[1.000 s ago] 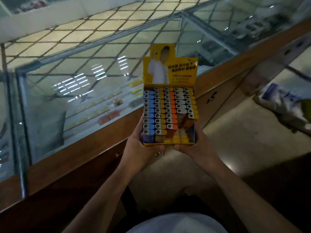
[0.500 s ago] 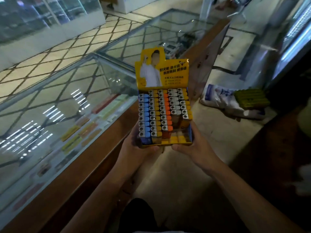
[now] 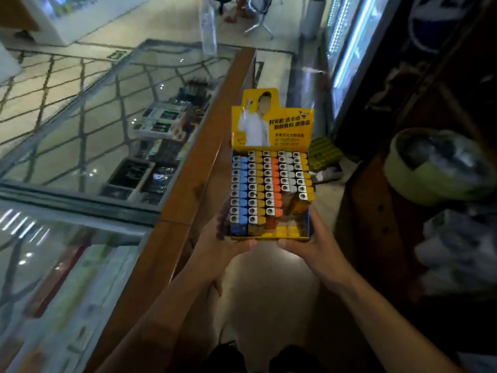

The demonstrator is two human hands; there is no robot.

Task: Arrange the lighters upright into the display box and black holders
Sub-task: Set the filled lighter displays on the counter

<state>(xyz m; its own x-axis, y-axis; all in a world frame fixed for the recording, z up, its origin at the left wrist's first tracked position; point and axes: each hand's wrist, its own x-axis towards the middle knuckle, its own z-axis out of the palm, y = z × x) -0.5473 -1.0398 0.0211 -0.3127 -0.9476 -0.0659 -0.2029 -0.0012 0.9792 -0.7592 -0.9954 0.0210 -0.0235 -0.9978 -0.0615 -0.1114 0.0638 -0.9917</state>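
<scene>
Holding the display box (image 3: 270, 232) out in front of the body, both bare hands grip its near end. The left hand (image 3: 215, 242) wraps the near-left corner, fingers hidden behind the left wall and thumb pressed under the front edge. The right hand (image 3: 313, 244) cups the near-right corner, thumb under the front edge and fingers up along the right wall. Each grip is closed on the box, and the box hangs in the air, touching nothing else.

Its yellow header card (image 3: 271, 119) stands up at the 12 o'clock end, printed with a figure in white and some text. Inside, the lighters (image 3: 258, 187) stand upright in five columns running from 12 to 6 o'clock: blue caps at the 9 o'clock side, then yellow, then orange, then a pale column and another yellow one at the 3 o'clock side. The three left columns reach nearly to the front. The two right columns stop short, leaving bare yellow slots at the 5 o'clock corner. The nearest lighter (image 3: 302, 201) in the rightmost column leans instead of standing straight.

At 9 o'clock from the box runs a glass desk (image 3: 188, 168) with a wooden edge, goods blurred beneath the glass. At 3 o'clock sits a round greenish container (image 3: 395, 168), its contents too blurred to tell.
</scene>
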